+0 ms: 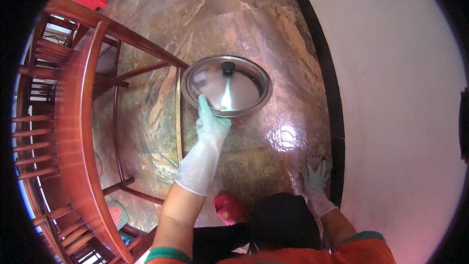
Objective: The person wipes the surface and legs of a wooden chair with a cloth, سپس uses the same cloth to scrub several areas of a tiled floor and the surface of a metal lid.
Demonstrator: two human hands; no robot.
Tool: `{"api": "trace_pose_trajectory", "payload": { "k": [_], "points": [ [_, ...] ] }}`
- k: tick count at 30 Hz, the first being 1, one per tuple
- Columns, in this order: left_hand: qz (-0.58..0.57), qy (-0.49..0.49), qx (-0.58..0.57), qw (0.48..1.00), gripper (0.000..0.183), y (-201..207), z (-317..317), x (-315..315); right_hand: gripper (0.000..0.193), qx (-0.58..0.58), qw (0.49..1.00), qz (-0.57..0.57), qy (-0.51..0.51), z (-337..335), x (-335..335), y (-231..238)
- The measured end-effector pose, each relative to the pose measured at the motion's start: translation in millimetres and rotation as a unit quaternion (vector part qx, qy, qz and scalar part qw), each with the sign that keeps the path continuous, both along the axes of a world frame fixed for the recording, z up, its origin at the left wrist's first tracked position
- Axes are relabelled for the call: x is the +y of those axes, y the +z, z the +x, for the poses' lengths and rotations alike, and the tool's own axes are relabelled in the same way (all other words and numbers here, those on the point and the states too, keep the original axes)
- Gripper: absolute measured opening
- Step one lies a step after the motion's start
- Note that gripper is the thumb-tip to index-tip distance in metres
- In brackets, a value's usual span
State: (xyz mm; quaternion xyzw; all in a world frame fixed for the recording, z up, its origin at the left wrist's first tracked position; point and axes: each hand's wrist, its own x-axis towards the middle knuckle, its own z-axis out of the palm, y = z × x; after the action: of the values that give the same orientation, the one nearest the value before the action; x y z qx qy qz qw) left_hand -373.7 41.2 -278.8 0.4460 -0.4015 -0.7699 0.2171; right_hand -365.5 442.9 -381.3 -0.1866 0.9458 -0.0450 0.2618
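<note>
While the left hand (211, 120), in a pale green rubber glove, closes its fingers on the near rim of the one round, shiny steel pot lid (226, 86), the right hand (315, 180), gloved the same, hangs with its fingers spread wide, holding nothing, low beside the white wall (400, 93). The lid hangs over the glossy brown marbled stone floor (254, 24), just right of the reddish-brown wooden chair (78, 117) and close to its leg rails. Its domed top faces upward toward the camera, its single black knob (228, 67) sitting a little beyond centre; being round, it has no long axis, and lies nearly flat, tilted slightly. There are two gloved hands, one lid, one knob. A red slipper (229, 209) shows below the left forearm.
</note>
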Motion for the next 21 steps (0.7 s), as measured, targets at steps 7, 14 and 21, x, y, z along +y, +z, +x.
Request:
{"api": "trace_pose_trajectory", "payload": {
  "k": [7, 14, 21],
  "points": [
    [0.133, 0.108, 0.138, 0.976, 0.049, 6.6, 10.2, -9.9, 0.052, -0.004, 0.984, -0.157, 0.084, -18.4, -30.0, -26.5],
    [-0.011, 0.040, 0.065, 0.997, 0.049, 6.0, 17.2, -6.6, 0.046, 0.063, 0.828, -0.011, 0.557, -111.0, -254.0, 6.1],
    [-0.001, -0.038, 0.075, 0.996, 0.051, -8.0, 28.3, -10.5, 0.051, 0.118, 0.989, -0.085, 0.027, -246.4, -272.1, -10.6]
  ]
}}
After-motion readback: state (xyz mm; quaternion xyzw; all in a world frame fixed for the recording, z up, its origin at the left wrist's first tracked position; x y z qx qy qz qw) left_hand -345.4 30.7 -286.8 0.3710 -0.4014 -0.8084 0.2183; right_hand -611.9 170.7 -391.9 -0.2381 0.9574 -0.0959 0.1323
